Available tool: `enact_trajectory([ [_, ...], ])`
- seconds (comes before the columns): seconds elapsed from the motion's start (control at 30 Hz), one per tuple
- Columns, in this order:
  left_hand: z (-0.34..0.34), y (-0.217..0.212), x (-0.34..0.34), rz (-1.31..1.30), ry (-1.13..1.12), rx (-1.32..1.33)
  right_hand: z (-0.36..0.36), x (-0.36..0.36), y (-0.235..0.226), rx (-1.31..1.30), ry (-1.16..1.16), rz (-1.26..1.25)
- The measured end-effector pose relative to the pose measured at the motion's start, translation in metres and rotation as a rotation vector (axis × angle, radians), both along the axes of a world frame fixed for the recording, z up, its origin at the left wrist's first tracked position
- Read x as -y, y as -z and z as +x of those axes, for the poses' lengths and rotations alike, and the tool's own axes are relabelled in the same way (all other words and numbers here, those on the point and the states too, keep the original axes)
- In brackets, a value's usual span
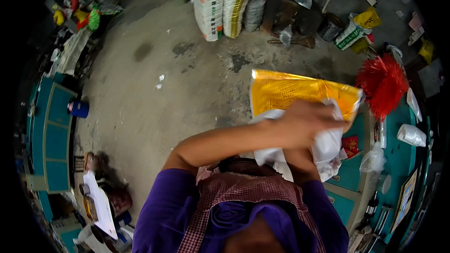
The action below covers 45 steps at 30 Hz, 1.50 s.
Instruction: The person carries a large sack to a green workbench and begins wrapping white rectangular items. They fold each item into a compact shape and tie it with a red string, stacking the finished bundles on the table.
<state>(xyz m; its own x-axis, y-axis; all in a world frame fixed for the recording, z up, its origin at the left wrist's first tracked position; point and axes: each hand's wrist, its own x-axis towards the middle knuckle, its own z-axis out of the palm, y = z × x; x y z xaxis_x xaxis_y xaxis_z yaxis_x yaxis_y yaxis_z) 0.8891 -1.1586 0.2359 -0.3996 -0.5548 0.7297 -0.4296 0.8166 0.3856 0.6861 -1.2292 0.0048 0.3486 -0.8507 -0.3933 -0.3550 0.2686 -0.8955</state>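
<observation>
A shiny yellow-orange foil package with dark print is held up in front of me, right of the middle. My left hand reaches across to the right and lies over its lower part, the fingers smeared by motion. White plastic, probably a bag, hangs in folds below the package and around both hands. My right forearm rises beneath the left hand. The right hand itself is hidden behind the left hand and the white plastic, so its fingers do not show.
On my right, a teal counter bears a clear plastic bag, a white roll-shaped bundle and several tools. A red tasselled bunch is beyond. Full sacks stand ahead. Teal cabinets line the left.
</observation>
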Motion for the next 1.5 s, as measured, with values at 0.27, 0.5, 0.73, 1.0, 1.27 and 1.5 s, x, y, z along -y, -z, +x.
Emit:
enact_trajectory([
  [0.27, 0.008, 0.045, 0.088, 0.015, 0.689, 0.039, 0.012, 0.078, -0.014, 0.074, 0.292, 0.134],
  [0.5, 0.107, 0.136, 0.265, 0.548, 0.194, 0.104, 0.065, 0.264, -0.06, 0.267, 0.366, -0.097],
  [0.73, 0.134, 0.202, 0.433, 1.104, -0.159, -0.091, 0.038, 0.43, -0.059, 0.337, 0.398, -0.097],
  [1.0, 0.03, 0.151, 0.685, 0.994, -0.04, -0.129, -0.036, 0.566, -0.066, 0.315, 0.449, -0.034],
  [1.27, -0.068, 0.168, 0.884, 1.051, 0.086, -0.138, -0.109, 0.73, -0.047, 0.314, 0.521, -0.028],
  [1.5, -0.17, 0.181, 1.052, 1.116, 0.241, -0.019, -0.195, 0.831, -0.033, 0.269, 0.706, 0.037],
])
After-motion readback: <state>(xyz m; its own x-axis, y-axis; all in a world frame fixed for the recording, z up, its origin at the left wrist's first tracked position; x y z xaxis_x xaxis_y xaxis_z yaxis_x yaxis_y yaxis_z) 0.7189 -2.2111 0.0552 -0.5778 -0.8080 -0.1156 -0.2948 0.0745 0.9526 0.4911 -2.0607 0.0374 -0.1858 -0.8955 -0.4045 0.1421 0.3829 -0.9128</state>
